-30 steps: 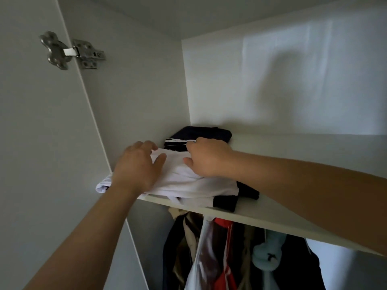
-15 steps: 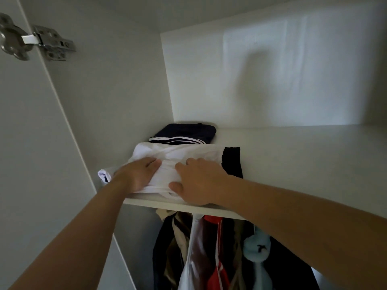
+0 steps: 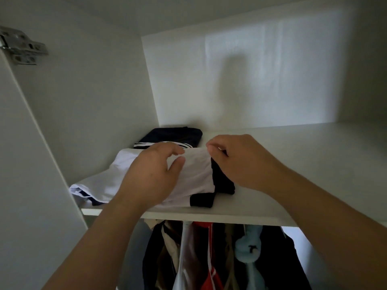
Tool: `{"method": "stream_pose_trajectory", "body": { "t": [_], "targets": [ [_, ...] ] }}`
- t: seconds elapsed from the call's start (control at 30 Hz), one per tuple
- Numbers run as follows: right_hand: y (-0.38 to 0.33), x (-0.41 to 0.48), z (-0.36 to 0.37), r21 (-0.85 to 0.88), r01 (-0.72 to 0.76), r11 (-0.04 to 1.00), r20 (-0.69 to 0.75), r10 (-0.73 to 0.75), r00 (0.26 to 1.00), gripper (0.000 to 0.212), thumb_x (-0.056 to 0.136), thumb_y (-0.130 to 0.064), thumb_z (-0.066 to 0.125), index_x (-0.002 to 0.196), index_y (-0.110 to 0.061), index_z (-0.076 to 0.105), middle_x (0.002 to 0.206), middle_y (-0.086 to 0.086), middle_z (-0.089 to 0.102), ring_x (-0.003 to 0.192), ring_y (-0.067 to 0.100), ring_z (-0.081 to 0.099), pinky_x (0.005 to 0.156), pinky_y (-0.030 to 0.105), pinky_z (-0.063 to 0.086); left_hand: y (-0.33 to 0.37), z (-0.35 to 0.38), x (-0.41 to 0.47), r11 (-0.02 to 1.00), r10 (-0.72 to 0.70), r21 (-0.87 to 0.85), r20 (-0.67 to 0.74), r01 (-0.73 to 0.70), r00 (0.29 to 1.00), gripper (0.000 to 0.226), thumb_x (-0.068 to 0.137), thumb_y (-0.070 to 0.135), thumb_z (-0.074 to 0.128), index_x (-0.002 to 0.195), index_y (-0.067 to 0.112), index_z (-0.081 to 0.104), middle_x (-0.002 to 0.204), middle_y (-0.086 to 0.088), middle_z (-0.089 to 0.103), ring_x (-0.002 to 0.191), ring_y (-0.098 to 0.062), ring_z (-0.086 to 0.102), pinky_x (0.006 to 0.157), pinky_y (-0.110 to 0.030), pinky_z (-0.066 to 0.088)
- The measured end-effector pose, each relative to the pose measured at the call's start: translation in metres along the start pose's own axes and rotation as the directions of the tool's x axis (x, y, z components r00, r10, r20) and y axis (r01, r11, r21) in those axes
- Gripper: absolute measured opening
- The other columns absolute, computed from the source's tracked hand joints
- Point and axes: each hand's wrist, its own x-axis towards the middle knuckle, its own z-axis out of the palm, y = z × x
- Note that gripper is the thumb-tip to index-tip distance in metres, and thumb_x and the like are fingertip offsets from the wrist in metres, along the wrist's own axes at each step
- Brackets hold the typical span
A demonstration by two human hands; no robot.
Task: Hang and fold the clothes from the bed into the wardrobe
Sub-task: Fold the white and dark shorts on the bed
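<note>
A folded white garment with black trim (image 3: 196,174) lies on the wardrobe's top shelf (image 3: 303,164), near the left wall. Behind it sits a folded dark garment with white stripes (image 3: 173,133). My left hand (image 3: 152,174) is on the white garment, its fingers and thumb curled round a fold near the far edge. My right hand (image 3: 240,162) pinches the garment's far right corner, above the black trim. The garment's left end hangs slightly past the shelf's front edge.
Below the shelf hang several clothes (image 3: 188,258), dark, beige, white and red, and a light blue soft item (image 3: 249,250). The open wardrobe door (image 3: 25,185) with its metal hinge (image 3: 21,48) stands at the left. The shelf's right part is bare.
Both hands moved from the near edge of the white garment to its far edge. Their fingers went from lying flat to curling on the cloth.
</note>
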Motion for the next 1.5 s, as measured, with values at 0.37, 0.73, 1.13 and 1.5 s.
{"method": "stream_pose_trajectory", "body": {
  "t": [0.37,0.73,1.13,1.5],
  "targets": [
    [0.03,-0.083,-0.057,-0.433,-0.131,0.892,-0.248,0.023,0.969,0.043,0.105,-0.033,0.039,0.146,-0.021,0.046,0.146,-0.001,0.052,0.135,0.018,0.047,0.101,0.027,0.041,0.112,0.024,0.002,0.95,0.219,-0.219,-0.038,-0.222,0.975,0.025,0.093,0.043,0.052,0.114,0.037,0.063,0.104,0.029,0.054,0.102,0.006,0.053,0.082,-0.001,0.035],
    [-0.018,-0.243,-0.068,-0.547,-0.554,0.627,-0.492,0.295,0.819,0.052,0.103,-0.02,0.048,0.15,-0.004,0.036,0.155,0.013,0.037,0.145,0.025,0.033,0.116,0.034,0.026,0.171,0.057,-0.064,0.665,0.668,-0.51,0.079,-0.546,0.74,0.049,0.101,0.038,0.041,0.149,0.026,0.041,0.151,0.012,0.042,0.136,0.006,0.032,0.105,0.003,0.012],
    [-0.204,-0.486,-0.085,-0.295,-0.953,-0.073,-0.832,0.51,0.219,0.051,0.105,-0.031,0.038,0.153,-0.012,0.034,0.157,0.003,0.035,0.146,0.015,0.028,0.117,0.03,0.028,0.322,0.007,-0.26,0.015,0.97,-0.877,-0.104,-0.48,0.22,0.055,0.101,0.045,0.035,0.147,0.018,0.045,0.15,0.001,0.047,0.137,-0.018,0.045,0.106,-0.025,0.028],
    [-0.409,-0.681,-0.063,0.067,-0.895,-0.441,-0.948,0.251,-0.195,0.048,0.104,-0.029,0.044,0.148,-0.009,0.043,0.152,0.004,0.044,0.143,0.015,0.035,0.113,0.039,0.039,0.411,-0.121,-0.516,-0.453,0.89,-0.863,-0.42,-0.225,-0.18,0.047,0.105,0.043,0.035,0.146,0.025,0.046,0.147,0.012,0.049,0.13,0.008,0.036,0.102,0.0,0.015]
  ]
}}
